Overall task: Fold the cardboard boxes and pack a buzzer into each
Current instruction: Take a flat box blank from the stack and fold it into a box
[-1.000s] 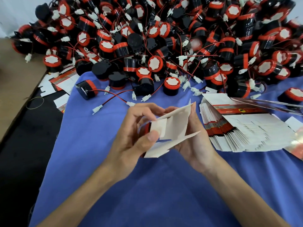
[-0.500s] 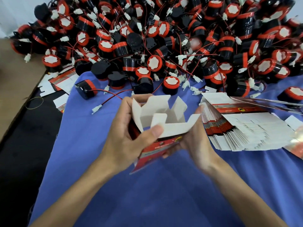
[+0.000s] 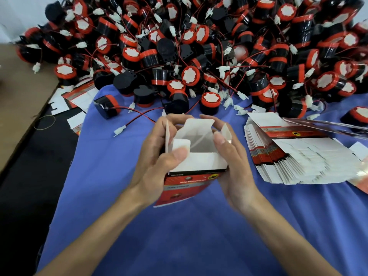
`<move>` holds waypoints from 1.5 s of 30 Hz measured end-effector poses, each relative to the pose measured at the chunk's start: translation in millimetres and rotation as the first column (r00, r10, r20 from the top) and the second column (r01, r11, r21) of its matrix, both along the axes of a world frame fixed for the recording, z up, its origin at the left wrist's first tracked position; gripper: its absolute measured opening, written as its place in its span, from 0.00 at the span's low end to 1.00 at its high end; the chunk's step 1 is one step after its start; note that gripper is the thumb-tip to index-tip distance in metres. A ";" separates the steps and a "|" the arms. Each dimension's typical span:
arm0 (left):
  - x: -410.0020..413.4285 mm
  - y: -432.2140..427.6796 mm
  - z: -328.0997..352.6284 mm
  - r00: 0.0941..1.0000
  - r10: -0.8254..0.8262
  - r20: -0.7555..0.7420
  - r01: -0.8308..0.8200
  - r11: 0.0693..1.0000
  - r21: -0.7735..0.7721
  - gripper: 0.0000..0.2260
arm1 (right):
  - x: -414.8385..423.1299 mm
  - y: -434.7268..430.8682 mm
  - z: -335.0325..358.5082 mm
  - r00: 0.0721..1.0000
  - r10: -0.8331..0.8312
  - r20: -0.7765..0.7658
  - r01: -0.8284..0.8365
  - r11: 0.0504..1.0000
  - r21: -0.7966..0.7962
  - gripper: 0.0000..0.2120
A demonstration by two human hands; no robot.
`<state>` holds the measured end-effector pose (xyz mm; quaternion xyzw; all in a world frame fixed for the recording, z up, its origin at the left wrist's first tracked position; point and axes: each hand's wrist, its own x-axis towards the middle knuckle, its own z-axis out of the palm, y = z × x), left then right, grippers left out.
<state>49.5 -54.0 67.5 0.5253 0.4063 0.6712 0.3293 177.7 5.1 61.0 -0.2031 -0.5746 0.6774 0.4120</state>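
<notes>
Brown board point(image 3: 18, 100) fills the far left, with a thin yellow rubber band point(image 3: 44, 122) on the dark strip beside it. Moving right onto the blue cloth point(image 3: 119, 216), we see one black buzzer with a red band point(image 3: 107, 106) lying on its side, just apart from the great heap of black-and-red buzzers point(image 3: 199, 46) behind it. At centre our left hand point(image 3: 157, 168) grasps the left wall of a red-printed white cardboard box point(image 3: 199, 162), with its fingers curled round the far side and its thumb pressing a small white flap inward. The box is held above the cloth, mouth towards us, with its other flaps standing open. Our right hand point(image 3: 235, 168) grips the right wall, thumb on the near edge and fingers curled behind. We judge the card light and thin, stiff only along its creases and easy to dent, so we would hold it by the walls near the corners. Further right lies a fanned stack of flat unfolded boxes point(image 3: 298, 166).
</notes>
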 end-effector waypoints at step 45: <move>28.3 -9.8 -9.0 0.862 0.507 0.007 -0.504 0.854 0.128 0.09 | -9.6 -15.4 -10.9 0.936 -0.330 -0.125 0.341 0.936 0.085 0.07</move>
